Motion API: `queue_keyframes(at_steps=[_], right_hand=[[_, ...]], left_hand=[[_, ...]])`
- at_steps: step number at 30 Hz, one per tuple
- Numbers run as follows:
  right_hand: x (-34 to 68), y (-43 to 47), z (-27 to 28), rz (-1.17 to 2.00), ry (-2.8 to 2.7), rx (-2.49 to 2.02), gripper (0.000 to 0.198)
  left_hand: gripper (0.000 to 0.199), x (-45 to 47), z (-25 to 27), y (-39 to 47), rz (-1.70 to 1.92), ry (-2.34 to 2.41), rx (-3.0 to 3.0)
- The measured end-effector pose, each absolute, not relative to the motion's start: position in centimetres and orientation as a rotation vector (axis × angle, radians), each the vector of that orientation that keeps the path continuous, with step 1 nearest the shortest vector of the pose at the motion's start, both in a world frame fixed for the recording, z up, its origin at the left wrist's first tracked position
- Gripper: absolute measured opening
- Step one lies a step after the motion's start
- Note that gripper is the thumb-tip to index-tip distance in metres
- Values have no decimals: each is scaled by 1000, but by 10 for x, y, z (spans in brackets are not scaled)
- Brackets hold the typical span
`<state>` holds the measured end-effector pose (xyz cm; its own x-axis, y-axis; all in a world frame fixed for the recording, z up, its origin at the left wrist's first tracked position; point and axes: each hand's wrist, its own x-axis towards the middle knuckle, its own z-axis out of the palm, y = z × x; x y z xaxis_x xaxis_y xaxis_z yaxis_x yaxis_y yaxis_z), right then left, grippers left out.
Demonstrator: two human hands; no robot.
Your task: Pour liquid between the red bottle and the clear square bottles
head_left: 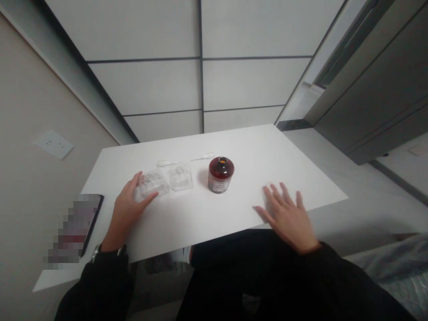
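Observation:
My left hand (pixel 129 203) grips a clear square plastic box (pixel 153 183) on the white table, its fingers along the far left side and its thumb at the near edge. Something round and transparent shows inside that box. Just right of it sits a second clear box (pixel 181 177), also with a rounded clear piece. A dark amber bottle (pixel 221 175) with a pale label stands upright near the middle, its mouth uncapped. My right hand (pixel 286 214) lies palm down at the table's near right edge, fingers spread. Whatever is beneath its palm is hidden.
Two thin clear droppers, a left one (pixel 167 163) and a right one (pixel 203 157), lie behind the boxes. A dark-edged flat device (pixel 93 223), mostly pixelated, rests at the table's left end. Wall and panelled doors (pixel 160 84) stand close on the left and behind.

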<state>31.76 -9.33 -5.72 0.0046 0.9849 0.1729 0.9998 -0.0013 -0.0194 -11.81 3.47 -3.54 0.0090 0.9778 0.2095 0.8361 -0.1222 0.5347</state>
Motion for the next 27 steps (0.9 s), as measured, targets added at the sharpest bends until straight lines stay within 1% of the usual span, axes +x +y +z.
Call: queue_keyframes(at_steps=[2,4,8,11,13,16,19,23,25,27], right_hand=[[355,-88,-60,-187,-2111,-2222,72],[370,-82,-64,-187,-2103,-2259,76],[363,-75,-68,-174,-1979,-2226,78],[346,-69,-58,-171,-1822,-2084,80],[330,-59,-45,-54,-1757,-1904,81],[296,-36,-31,337,-1691,-1567,76],[264,-11,-30,617,-1618,-1340,85],[243,7,-44,719,-1580,-1281,100],[241,9,-50,717,-1544,-1289,100],[239,10,-52,702,-1512,-1292,96]], left_hand=[[80,-118,-35,35,781,1893,2009],[79,-117,-33,35,780,1893,1982],[76,-118,-30,28,791,1875,1947],[76,-120,-31,13,779,1862,1934],[76,-120,-34,-2,779,1843,1927],[75,-113,-40,-23,797,1806,1938],[70,-98,-45,-38,791,1762,1971],[68,-72,-45,-46,746,1678,2052],[71,-59,-45,-46,721,1628,2110],[77,-49,-45,-43,709,1567,2181]])
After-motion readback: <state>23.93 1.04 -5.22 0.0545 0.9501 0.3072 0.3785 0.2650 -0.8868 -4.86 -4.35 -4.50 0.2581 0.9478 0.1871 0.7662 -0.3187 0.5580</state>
